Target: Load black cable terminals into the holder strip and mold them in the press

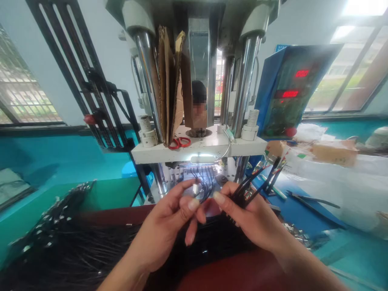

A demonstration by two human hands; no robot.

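Several slim, straight black cables point(252, 177); right hand point(256, 216) curled around.

At eight o'clock, a green work surface point(112, 194) carries a spread of black cables point(79, 246) that runs on over the dark red surface point(224, 275) at six. The blue bench point(306, 220) at four o'clock bears a dark hand tool point(318, 200) and small metal pieces point(296, 234) along its near edge. On the press's white plate point(248, 147), red-handled scissors point(179, 142) and upright cardboard point(164, 89) sit toward nine o'clock.

Cables point(252, 177) before the press point(200, 150)
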